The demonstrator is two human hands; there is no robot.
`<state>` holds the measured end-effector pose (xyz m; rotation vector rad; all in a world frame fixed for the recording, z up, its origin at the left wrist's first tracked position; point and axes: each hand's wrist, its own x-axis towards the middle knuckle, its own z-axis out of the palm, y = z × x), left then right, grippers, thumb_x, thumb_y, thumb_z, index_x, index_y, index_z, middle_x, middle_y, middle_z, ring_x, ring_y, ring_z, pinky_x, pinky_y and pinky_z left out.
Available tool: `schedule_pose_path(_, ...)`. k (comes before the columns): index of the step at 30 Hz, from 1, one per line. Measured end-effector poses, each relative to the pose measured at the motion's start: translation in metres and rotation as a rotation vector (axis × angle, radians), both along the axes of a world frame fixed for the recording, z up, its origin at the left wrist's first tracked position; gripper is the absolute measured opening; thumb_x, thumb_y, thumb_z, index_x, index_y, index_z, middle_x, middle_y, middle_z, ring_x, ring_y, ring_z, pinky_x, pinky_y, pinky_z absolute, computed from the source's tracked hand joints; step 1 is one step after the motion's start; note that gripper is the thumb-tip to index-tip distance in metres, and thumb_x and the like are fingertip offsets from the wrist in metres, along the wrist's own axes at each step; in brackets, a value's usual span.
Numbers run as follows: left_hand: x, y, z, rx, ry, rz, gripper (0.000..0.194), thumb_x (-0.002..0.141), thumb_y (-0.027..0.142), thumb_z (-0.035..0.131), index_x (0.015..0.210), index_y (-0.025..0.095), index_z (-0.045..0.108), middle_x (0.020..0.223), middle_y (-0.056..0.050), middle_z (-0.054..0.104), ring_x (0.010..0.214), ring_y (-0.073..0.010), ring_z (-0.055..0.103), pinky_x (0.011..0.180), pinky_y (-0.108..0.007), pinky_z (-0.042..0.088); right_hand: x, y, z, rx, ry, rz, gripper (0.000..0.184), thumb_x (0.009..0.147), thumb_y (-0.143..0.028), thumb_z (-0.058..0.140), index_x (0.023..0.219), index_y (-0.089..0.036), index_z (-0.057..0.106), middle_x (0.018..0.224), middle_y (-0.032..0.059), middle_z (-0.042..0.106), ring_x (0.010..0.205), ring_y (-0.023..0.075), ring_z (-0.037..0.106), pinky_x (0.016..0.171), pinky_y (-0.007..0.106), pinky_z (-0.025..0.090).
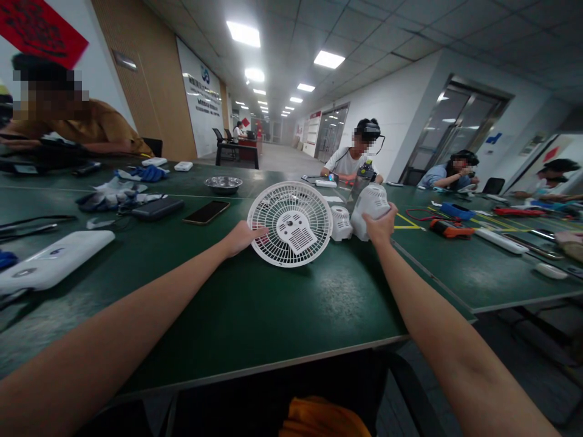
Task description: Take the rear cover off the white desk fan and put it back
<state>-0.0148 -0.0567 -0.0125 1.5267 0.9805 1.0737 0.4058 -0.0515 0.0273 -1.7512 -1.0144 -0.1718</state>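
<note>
A round white fan grille [303, 258] stands tilted over the green table, its slotted centre plate facing me. The thumb of my left hand [241, 238] lies over its left rim and the other fingers go behind it, so the hand is closed on the rim. My right hand [381, 223] is wrapped round a white plastic fan housing [374, 200] with vent slots on top. Between the grille and that housing sits a smaller white vented motor cover [340, 222]. The fingertips of my right hand are partly hidden behind the housing.
A metal bowl [223, 184], a phone [206, 212], a dark case [158, 207] and a white power bank [57, 258] lie to the left. An orange multimeter [450, 229] is on the right-hand table. Several people sit around the tables. The table's front edge [291, 367] is near me.
</note>
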Motion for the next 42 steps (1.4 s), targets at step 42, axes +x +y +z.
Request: schedule_pose_path(42, 0.001, -0.005, 0.006, 0.035, 0.076, -0.001, 0.029, 0.077, 0.042, 0.078, 0.084, 0.015, 0.071, 0.077, -0.007, 0.073, 0.071, -0.0217, 0.068, 0.076, -0.042, 0.058, -0.037, 0.005, 0.006, -0.045, -0.035, 0.104, 0.079, 0.063, -0.054, 0.079, 0.125, -0.019, 0.045, 0.12, 0.0173, 0.066, 0.107, 0.0334, 0.064, 0.093, 0.044, 0.048)
